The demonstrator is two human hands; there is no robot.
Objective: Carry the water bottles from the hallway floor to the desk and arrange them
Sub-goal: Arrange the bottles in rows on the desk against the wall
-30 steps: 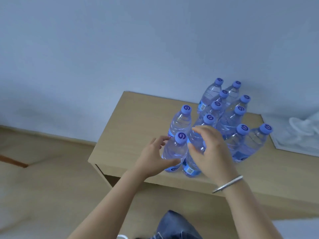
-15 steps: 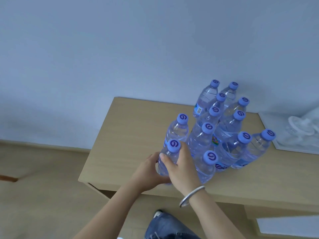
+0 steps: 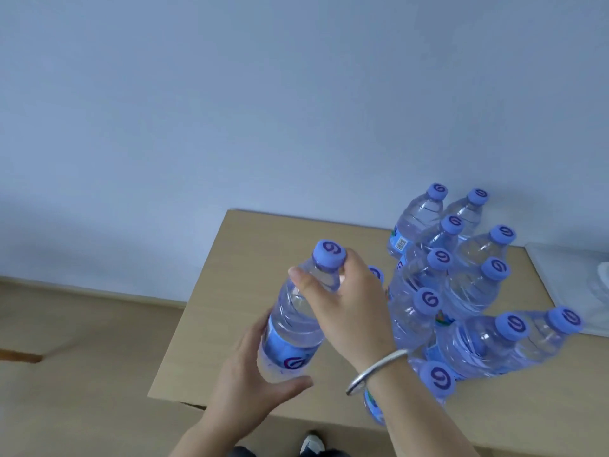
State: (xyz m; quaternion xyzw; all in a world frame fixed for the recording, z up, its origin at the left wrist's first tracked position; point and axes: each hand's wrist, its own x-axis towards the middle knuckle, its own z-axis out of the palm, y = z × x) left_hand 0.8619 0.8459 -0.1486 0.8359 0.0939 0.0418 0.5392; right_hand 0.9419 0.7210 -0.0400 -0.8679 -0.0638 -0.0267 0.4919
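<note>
One clear water bottle [image 3: 293, 319] with a purple cap and blue label is lifted above the light wooden desk [image 3: 230, 291], tilted to the left. My right hand [image 3: 349, 308], with a silver bangle on the wrist, grips its neck just under the cap. My left hand [image 3: 250, 387] cups its lower body and base. Several more bottles [image 3: 461, 291] of the same kind stand packed together on the right part of the desk, up to the wall. One of them [image 3: 436, 382] stands at the front edge, partly hidden behind my right forearm.
A white tray [image 3: 573, 285] with pale objects lies at the desk's right end. The pale wall runs behind the desk. Wood floor [image 3: 75, 374] lies to the left below the desk's corner. My shoe [image 3: 311, 445] shows under the front edge.
Both hands have raised the front-left bottle off the desk and tilted it left. My right hand slid up from its body to its neck. The camera has come closer.
</note>
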